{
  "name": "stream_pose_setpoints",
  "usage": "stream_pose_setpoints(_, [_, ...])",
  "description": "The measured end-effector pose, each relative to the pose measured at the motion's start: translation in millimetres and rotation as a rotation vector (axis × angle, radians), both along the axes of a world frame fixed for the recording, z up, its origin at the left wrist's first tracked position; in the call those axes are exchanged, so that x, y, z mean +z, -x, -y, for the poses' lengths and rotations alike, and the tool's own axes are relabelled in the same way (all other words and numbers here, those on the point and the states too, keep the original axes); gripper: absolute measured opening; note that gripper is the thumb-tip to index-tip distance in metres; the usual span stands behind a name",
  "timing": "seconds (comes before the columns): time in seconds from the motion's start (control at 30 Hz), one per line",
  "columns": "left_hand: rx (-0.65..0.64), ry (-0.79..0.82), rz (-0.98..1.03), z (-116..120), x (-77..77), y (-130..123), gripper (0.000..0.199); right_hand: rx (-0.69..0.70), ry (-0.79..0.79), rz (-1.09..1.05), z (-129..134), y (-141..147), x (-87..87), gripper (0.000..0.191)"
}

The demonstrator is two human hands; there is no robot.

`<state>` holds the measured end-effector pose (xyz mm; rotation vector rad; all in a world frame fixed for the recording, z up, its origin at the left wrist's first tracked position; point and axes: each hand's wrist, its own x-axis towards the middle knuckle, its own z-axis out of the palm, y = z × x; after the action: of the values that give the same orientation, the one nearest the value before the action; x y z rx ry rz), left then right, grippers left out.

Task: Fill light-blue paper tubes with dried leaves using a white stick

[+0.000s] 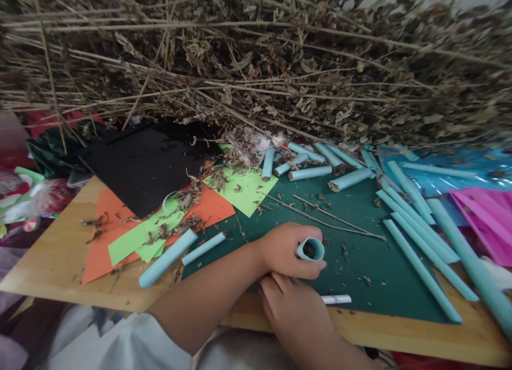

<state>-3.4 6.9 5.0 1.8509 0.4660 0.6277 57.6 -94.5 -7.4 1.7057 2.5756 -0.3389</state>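
Observation:
Wrapped around a light-blue paper tube (311, 249), my left hand (290, 247) holds it with its round end facing up. Dark, crumbled dry matter shows inside that end. My right hand (298, 311) is closed just below, against the left hand and wrist. Its fingertips are tucked out of sight, so what they grip is hidden. Beside the right hand, a white stick (336, 299) shows partly over the green cutting mat (360, 263). Dry leaf crumbs and two thin dry stems (332, 220) lie on the mat.
A large pile of dried stalks (256, 66) spans the back. Several blue paper tubes (424, 271) lie right, with others at the mat's back. To the left are black sheets (140, 162), orange paper (100, 242) and green paper (248, 188). Pink paper (486, 220) lies far right.

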Motion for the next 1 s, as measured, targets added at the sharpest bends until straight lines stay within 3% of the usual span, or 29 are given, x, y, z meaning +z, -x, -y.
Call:
stream_pose_setpoints(0.2, [0.014, 0.007, -0.004, 0.6, -0.7, 0.8, 0.016, 0.070, -0.113, -0.026, 1.4, 0.4, 2.4, 0.018])
stream_pose_setpoints(0.3, [0.023, 0.005, 0.003, 0.6, -2.3, 0.4, 0.016, 0.169, -0.167, -0.264, 1.7, -27.7, 30.1, 0.014])
stream_pose_setpoints(0.37, [0.014, 0.001, 0.021, 0.2, -2.9, -0.2, 0.017, 0.094, -0.227, -0.467, -3.0, -55.1, 57.0, 0.015])
stream_pose_setpoints(0.43, [0.002, -0.010, 0.038, -0.1, -2.9, -0.8, 0.017, 0.010, -0.398, -0.542, -13.3, -78.9, 80.8, 0.008])
stream_pose_setpoints(0.53, [0.019, -0.022, 0.032, 0.2, -2.0, -2.0, 0.015, 0.002, -0.360, -0.533, -33.1, -94.7, 96.1, 0.008])
stream_pose_setpoints(0.67, [0.024, -0.005, 0.000, 1.8, -1.5, -3.8, 0.008, 0.125, -0.173, -0.437, -50.6, -86.0, 89.7, 0.014])
stream_pose_setpoints(0.83, [-0.013, 0.034, 0.055, 1.7, -2.8, -3.9, 0.009, 0.228, -0.077, -0.201, -57.3, -78.3, 92.6, 0.017])
stream_pose_setpoints(0.9, [-0.001, 0.020, 0.036, 1.1, -2.8, -3.2, 0.008, 0.228, -0.066, -0.289, -57.3, -82.0, 99.5, 0.019])
stream_pose_setpoints(1.0, [0.009, -0.036, 0.017, 0.1, -2.7, -1.8, 0.013, 0.162, -0.085, -0.728, -53.4, -91.3, 111.6, 0.021])
